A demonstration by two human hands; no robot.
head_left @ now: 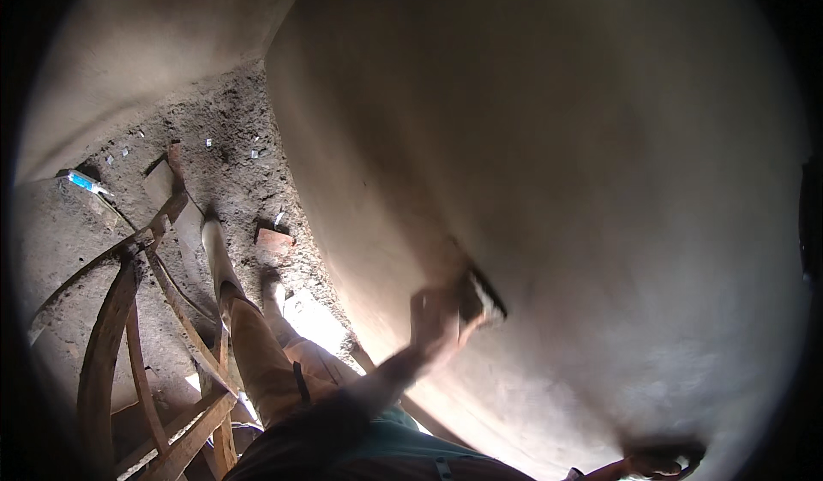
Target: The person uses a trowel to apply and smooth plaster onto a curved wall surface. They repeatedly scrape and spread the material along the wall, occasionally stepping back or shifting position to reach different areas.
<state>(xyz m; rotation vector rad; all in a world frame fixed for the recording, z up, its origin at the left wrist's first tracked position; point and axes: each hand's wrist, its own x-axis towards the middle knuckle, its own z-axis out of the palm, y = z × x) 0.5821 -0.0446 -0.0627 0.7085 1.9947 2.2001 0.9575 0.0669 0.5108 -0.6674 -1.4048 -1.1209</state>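
Note:
My left hand (435, 316) presses a small block-like tool (487, 296) against a large, smooth grey-beige wall (549, 181). The tool has a dark side and a pale edge; motion blur hides its exact kind. My left forearm reaches up from the lower middle. Low at the right edge of the picture, my right hand (656, 465) is near the same wall, its fingers curled. A dark shape surrounds that hand, and what it holds, if anything, I cannot make out.
At the left stands a wooden frame (107, 344) of crossing bars, close beside my legs (257, 357). Rough, dirty floor (227, 121) holds a reddish brick piece (274, 241), a blue-and-white tube (86, 181) and small white scraps. Another wall (163, 31) meets this one at the upper left.

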